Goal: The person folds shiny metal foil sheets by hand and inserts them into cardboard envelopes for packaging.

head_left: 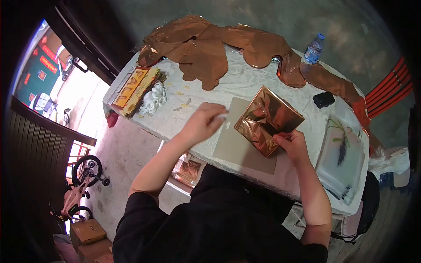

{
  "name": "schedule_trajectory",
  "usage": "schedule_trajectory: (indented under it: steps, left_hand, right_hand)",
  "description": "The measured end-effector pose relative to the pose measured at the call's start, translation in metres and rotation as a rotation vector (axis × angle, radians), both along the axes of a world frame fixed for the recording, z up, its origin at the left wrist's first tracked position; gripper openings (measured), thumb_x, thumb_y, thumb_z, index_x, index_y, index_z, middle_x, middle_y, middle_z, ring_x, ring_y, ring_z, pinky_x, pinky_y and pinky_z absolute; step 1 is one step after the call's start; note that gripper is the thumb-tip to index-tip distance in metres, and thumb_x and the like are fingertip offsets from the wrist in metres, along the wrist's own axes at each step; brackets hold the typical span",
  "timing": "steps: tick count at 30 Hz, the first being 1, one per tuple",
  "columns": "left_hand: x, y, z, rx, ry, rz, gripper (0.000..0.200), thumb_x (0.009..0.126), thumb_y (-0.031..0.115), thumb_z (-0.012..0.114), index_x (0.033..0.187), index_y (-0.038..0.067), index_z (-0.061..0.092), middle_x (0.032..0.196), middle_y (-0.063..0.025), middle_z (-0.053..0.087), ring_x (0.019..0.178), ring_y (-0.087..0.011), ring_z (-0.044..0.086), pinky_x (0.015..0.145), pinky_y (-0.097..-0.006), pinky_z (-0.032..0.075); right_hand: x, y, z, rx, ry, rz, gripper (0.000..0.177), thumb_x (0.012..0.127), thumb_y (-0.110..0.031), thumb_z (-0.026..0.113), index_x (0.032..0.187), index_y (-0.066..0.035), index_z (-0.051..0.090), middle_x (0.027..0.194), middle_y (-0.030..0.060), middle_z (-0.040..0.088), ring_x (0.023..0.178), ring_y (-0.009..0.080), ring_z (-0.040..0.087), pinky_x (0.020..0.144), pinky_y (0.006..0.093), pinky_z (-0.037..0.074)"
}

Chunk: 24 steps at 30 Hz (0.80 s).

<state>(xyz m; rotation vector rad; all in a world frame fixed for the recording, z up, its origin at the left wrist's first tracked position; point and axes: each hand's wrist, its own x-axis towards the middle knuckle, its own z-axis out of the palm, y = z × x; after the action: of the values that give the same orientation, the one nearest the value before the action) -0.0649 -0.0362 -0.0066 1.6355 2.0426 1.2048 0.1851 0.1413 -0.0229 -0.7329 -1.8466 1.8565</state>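
My right hand [293, 147] pinches the lower right edge of a folded, shiny copper foil piece [274, 116] between thumb and fingers. This squarish foil is above a flat grey-beige card [232, 142] on the table, covering part of it. To the left, my left hand [205, 124] is raised over the card's left edge, apart from the foil. Its fingers are curled together, with a small whitish bit at the tips that I cannot make out.
Flattened copper foil shapes [206, 57] drape along the table's far edge. A bottle [314, 49], a black object [323, 100] and stacked clear plastic bags [340, 162] lie right. White flowers [154, 97] and a yellow "FALL" box [133, 90] sit left. More foil packets [188, 170] lie below the table.
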Motion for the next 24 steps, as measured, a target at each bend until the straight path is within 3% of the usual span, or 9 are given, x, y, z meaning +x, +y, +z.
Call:
schedule_trajectory:
  steps: [1,3,7,13,15,18,24]
  left_hand:
    - [0.003,-0.001,0.0,-0.001,0.002,0.005,0.021,0.085,0.007,0.062,0.106,0.005,0.066,0.112,-0.0114,0.062,0.105,-0.0236,0.057,0.082,-0.0324,0.048]
    - [0.005,-0.005,0.002,0.023,0.456,-0.131,0.022,0.083,0.01,0.065,0.104,0.004,0.066,0.113,-0.0116,0.062,0.107,-0.0267,0.056,0.084,-0.0364,0.049]
    - [-0.01,-0.017,0.016,0.047,0.413,-0.089,0.02,0.082,0.015,0.067,0.099,0.004,0.067,0.112,-0.0131,0.063,0.1,-0.0289,0.059,0.082,-0.0381,0.049]
    - [-0.116,-0.049,0.048,-0.319,0.547,0.556,0.015,0.081,0.011,0.061,0.091,0.002,0.068,0.084,-0.0167,0.067,0.078,-0.0313,0.066,0.073,-0.039,0.051]
    - [-0.143,-0.061,0.056,-0.252,0.659,0.65,0.015,0.08,0.012,0.059,0.088,0.003,0.068,0.08,-0.0182,0.066,0.073,-0.0327,0.065,0.069,-0.0404,0.051]
    - [-0.158,-0.075,0.068,-0.46,0.649,0.717,0.016,0.08,0.015,0.06,0.086,0.002,0.068,0.082,-0.0185,0.067,0.075,-0.0337,0.065,0.069,-0.0414,0.05]
    - [-0.149,-0.083,0.056,-0.567,0.619,0.625,0.017,0.078,0.018,0.061,0.085,0.006,0.069,0.082,-0.0178,0.067,0.076,-0.0347,0.066,0.071,-0.0424,0.052]
  right_hand:
    - [0.0,-0.001,0.003,-0.031,0.016,-0.006,0.015,0.082,-0.002,0.07,0.096,-0.001,0.066,0.087,0.003,0.067,0.079,0.0081,0.06,0.074,0.0242,0.048]
    - [-0.002,-0.002,0.002,-0.064,0.035,-0.006,0.015,0.081,-0.002,0.07,0.096,-0.001,0.066,0.087,0.0029,0.067,0.079,0.008,0.059,0.074,0.0244,0.048]
    - [0.0,0.001,-0.002,-0.053,0.027,0.002,0.015,0.081,0.0,0.069,0.096,-0.001,0.066,0.087,0.003,0.067,0.079,0.0081,0.06,0.075,0.0242,0.048]
    - [-0.001,-0.002,0.005,-0.045,0.018,0.012,0.015,0.081,0.0,0.068,0.096,-0.001,0.065,0.087,0.0036,0.067,0.079,0.0083,0.061,0.075,0.0238,0.048]
    - [-0.001,-0.003,0.005,-0.06,0.02,0.001,0.015,0.081,0.0,0.068,0.096,-0.001,0.065,0.087,0.0036,0.067,0.079,0.0083,0.061,0.075,0.0237,0.048]
    - [-0.002,-0.003,0.004,-0.021,0.024,0.006,0.016,0.081,0.0,0.069,0.096,-0.002,0.065,0.087,0.0037,0.067,0.078,0.0083,0.061,0.075,0.0239,0.048]
    - [-0.002,-0.002,0.003,-0.071,0.028,0.01,0.018,0.081,0.001,0.067,0.099,-0.002,0.064,0.088,0.0036,0.068,0.079,0.0083,0.061,0.075,0.0244,0.048]
